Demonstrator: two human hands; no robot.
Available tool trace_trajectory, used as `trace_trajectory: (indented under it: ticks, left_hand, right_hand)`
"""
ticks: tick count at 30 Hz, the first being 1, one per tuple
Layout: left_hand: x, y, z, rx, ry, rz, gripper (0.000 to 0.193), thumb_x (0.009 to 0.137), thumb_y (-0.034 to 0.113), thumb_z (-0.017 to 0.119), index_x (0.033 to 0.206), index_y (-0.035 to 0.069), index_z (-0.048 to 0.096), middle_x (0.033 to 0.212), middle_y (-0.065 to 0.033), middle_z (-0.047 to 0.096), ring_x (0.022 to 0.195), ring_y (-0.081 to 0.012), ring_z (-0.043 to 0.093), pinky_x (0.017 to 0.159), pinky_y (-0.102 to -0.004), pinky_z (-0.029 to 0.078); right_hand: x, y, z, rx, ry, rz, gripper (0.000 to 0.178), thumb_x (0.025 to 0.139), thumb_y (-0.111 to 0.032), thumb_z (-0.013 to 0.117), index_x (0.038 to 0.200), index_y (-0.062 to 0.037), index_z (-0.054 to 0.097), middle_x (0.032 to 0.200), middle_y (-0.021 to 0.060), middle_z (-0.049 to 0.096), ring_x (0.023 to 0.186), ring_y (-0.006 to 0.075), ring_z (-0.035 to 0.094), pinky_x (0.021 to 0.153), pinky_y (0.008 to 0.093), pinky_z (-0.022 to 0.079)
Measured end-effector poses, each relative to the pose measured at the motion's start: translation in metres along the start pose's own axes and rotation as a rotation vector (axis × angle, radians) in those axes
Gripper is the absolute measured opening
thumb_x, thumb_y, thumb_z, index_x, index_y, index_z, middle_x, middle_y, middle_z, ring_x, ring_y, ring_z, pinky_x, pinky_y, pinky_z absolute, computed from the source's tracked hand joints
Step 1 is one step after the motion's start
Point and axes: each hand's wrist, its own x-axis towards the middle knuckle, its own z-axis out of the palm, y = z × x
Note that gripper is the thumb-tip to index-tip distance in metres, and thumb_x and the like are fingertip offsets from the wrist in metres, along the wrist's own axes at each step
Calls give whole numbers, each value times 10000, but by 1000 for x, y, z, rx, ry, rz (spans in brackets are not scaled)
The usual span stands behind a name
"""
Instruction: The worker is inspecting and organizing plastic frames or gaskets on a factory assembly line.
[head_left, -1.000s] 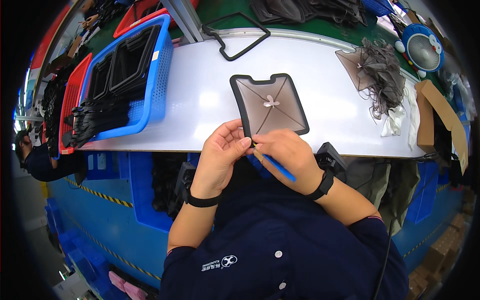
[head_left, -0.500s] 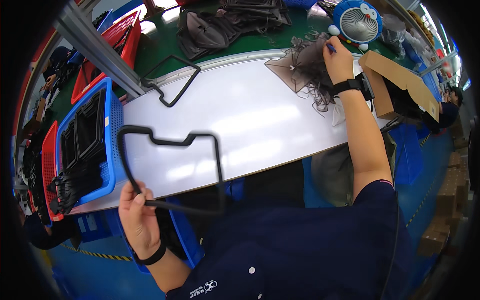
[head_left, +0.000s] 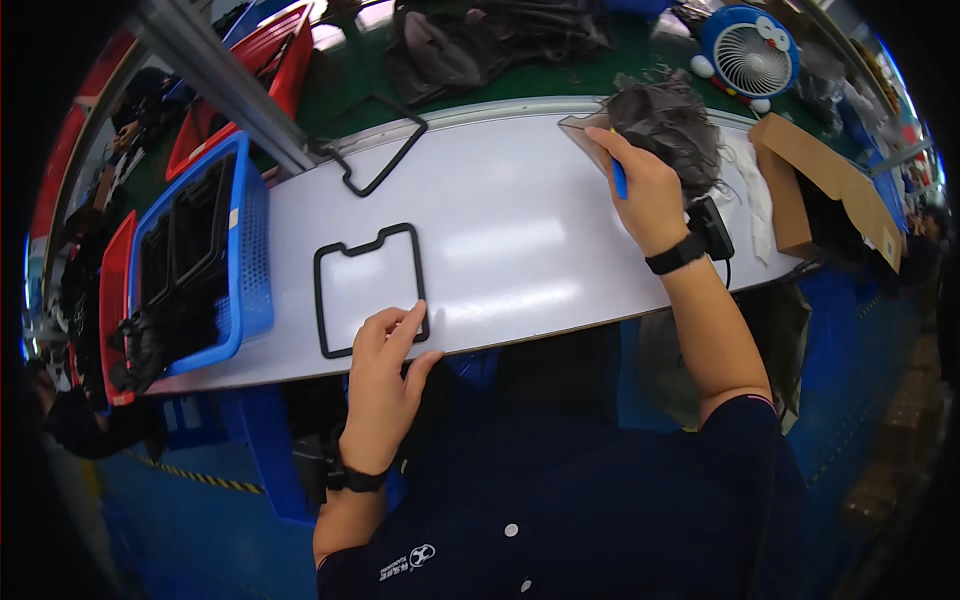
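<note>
A black notched frame (head_left: 320,300) lies flat on the white tabletop (head_left: 490,220), near its front edge. My left hand (head_left: 385,375) rests at the frame's near right corner, fingers touching it and thumb apart. Farther right, my right hand (head_left: 652,200) is closed around a slim blue pen-like tool (head_left: 619,180). Its index finger reaches out to the edge of a thin brown mesh sheet (head_left: 582,132). Dark mesh pieces (head_left: 665,120) are heaped just beyond that hand. A second black frame (head_left: 398,160) lies at the table's back edge, partly over the green surface.
At left, a blue basket (head_left: 258,270) holds black frames, with red baskets (head_left: 118,300) beside and behind it. A metal post (head_left: 225,85) rises at the back left. To the right stand an open cardboard box (head_left: 795,210) and a blue fan (head_left: 750,55).
The black frame, held up in my left hand before, now lies on the table. My right hand has drawn nearer and left, to the mesh sheet's edge, still with the blue tool.
</note>
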Motion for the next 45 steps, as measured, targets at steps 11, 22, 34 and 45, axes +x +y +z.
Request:
trace_trajectory:
  ticks: [11, 22, 34, 45]
  left_hand:
    - [-35, -46, 7, 146, 221, -36, 224, 775, 10, 758, 987, 79, 741, 895, -63, 607, 858, -264, 568, 767, -367, 457]
    - [-44, -52, 3, 72, 269, -125, 296, 784, 23, 745, 1073, 85, 728, 1049, -78, 625, 1009, -284, 578, 890, -382, 435]
    - [9, -21, -17, -1271, 140, -379, 513, 987, 126, 618, 1440, -23, 429, 1107, -124, 620, 975, -179, 641, 834, -270, 508]
    - [-2, -36, 9, -505, 71, -462, 590, 906, 24, 680, 1449, -27, 456, 926, -39, 557, 724, -71, 540, 639, -209, 474]
  right_hand:
    - [14, -116, 64, 445, -559, 33, 327, 907, -166, 699, 1216, -70, 651, 1022, 184, 700, 893, 348, 672, 814, 368, 529]
    - [77, -151, 169, 114, -516, -229, 170, 926, -210, 650, 1009, -65, 614, 991, 198, 682, 975, 368, 645, 758, 449, 516]
    - [41, -110, -7, 1483, -716, 568, 291, 1062, -333, 488, 1094, -55, 568, 895, 108, 699, 790, 114, 660, 573, 206, 489]
    - [-64, -124, 29, 319, -383, 179, 351, 811, -96, 774, 1005, -30, 489, 874, 162, 577, 755, 359, 582, 666, 421, 477]
